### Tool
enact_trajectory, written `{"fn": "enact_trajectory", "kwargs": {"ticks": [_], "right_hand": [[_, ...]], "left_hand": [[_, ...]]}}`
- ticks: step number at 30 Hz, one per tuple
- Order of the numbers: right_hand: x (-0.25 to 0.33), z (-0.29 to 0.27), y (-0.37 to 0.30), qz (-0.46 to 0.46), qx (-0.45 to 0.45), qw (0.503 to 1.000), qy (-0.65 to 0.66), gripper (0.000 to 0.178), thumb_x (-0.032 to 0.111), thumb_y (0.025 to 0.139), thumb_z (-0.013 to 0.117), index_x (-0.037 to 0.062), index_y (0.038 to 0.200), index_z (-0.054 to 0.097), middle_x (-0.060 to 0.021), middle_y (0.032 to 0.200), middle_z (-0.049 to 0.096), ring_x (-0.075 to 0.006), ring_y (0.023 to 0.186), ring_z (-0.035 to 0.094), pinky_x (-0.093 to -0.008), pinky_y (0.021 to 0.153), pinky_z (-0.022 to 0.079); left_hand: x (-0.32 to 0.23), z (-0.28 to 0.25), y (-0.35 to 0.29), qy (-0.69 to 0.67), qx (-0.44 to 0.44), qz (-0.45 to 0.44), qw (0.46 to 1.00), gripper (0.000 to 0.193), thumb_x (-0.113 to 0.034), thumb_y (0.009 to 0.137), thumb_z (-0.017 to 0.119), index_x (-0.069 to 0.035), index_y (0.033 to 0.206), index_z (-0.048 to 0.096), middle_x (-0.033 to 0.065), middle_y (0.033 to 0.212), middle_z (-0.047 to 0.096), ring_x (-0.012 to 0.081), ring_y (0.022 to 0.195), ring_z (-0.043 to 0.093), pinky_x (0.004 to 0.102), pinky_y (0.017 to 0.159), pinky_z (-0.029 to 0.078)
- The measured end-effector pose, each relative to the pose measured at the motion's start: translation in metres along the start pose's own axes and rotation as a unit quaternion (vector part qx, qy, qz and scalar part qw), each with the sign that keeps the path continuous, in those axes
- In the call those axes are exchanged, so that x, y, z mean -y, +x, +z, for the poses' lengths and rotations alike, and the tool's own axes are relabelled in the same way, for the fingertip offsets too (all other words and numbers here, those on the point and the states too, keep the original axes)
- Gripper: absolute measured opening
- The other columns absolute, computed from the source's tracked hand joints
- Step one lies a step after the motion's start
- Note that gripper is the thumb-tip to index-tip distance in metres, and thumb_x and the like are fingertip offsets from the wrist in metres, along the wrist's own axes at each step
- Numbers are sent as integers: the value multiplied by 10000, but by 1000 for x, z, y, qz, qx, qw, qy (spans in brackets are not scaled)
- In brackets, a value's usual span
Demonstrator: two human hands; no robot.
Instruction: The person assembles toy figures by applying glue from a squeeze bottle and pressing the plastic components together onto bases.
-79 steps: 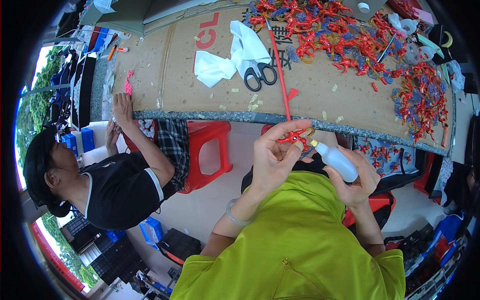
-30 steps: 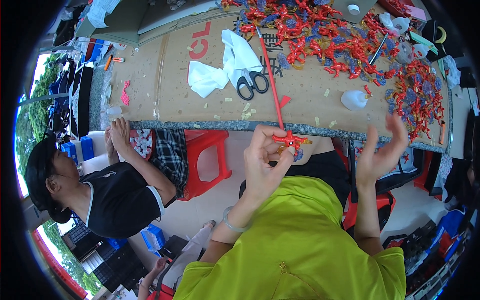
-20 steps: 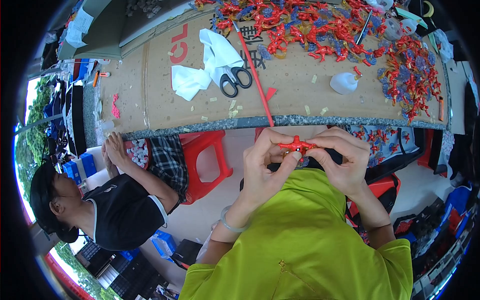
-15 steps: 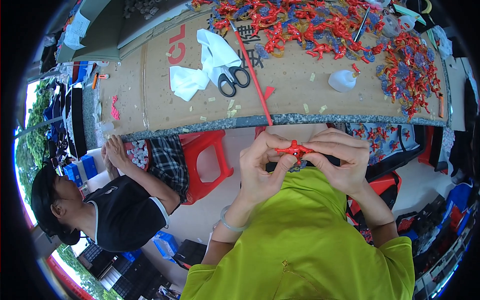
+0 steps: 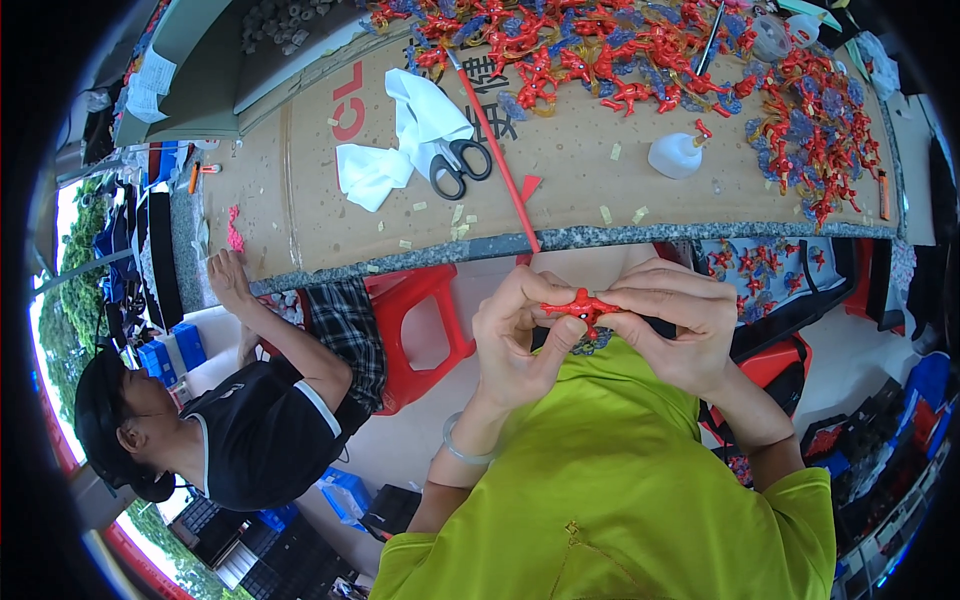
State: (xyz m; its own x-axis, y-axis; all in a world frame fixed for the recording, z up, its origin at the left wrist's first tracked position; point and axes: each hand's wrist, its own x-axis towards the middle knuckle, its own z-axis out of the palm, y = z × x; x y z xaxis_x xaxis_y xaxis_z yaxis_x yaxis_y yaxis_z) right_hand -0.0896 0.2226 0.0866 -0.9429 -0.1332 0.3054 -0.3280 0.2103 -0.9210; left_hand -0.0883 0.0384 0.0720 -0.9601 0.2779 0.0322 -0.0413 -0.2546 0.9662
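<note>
Between my two hands, in front of my chest and just off the table's near edge, is a small red toy figure (image 5: 582,304) with its arms spread. A dark bluish part shows under it. My left hand (image 5: 518,335) pinches one outstretched arm between thumb and fingers. On the other side, my right hand (image 5: 680,318) grips the opposite arm the same way, its thumb against the figure's body. A red-handled brush (image 5: 500,155) lies on the cardboard beyond my hands, its end at the table edge. Black-handled scissors (image 5: 460,168) lie beside it.
Many red, blue and amber figures (image 5: 620,60) are heaped at the far side and right. A white squeeze bottle (image 5: 676,155) and white cloth (image 5: 425,115) are on the cardboard (image 5: 310,200). At left a co-worker (image 5: 250,425) sits near a red stool (image 5: 430,340). A tray of figures (image 5: 800,285) is at right.
My hands keep their grip on the figure, which looks slightly tilted. The co-worker's hand has reached forward to the table edge near a pink piece. The whole view has shifted slightly.
</note>
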Motion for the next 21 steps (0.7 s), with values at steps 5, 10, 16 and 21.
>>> {"fn": "enact_trajectory", "kwargs": {"ticks": [5, 10, 16, 21], "right_hand": [[3, -1, 1, -2, -2, 1000, 3, 211, -61, 673, 746, -28, 879, 718, -128, 781, 689, -230, 681, 661, -288, 619, 516], [4, 0, 2, 21, 1, 1000, 20, 201, -15, 670, 790, -38, 855, 715, -133, 775, 684, -240, 680, 639, -310, 636, 503], [2, 2, 6, 28, 4, 999, 39, 178, -56, 686, 746, -30, 861, 722, -129, 789, 702, -221, 676, 666, -288, 624, 521], [3, 4, 10, 24, 0, 999, 36, 166, -49, 688, 749, -33, 851, 720, -133, 780, 700, -219, 671, 661, -288, 614, 518]], "left_hand": [[-4, 1, 1, 7, 3, 2, 1000, 194, -9, 857, 672, 51, 975, 530, 140, 923, 606, 143, 818, 616, 246, 696, 532], [-7, 1, 1, 7, 0, -2, 1000, 201, -19, 862, 669, 49, 986, 527, 139, 924, 604, 143, 851, 606, 247, 711, 523], [-5, -3, 3, -29, 1, -18, 999, 196, -15, 870, 654, 43, 1004, 523, 130, 932, 600, 129, 834, 590, 244, 723, 505], [-7, -4, 5, -29, -26, -32, 999, 219, -53, 856, 686, 19, 973, 516, 101, 884, 594, 95, 770, 558, 209, 658, 453]]}}
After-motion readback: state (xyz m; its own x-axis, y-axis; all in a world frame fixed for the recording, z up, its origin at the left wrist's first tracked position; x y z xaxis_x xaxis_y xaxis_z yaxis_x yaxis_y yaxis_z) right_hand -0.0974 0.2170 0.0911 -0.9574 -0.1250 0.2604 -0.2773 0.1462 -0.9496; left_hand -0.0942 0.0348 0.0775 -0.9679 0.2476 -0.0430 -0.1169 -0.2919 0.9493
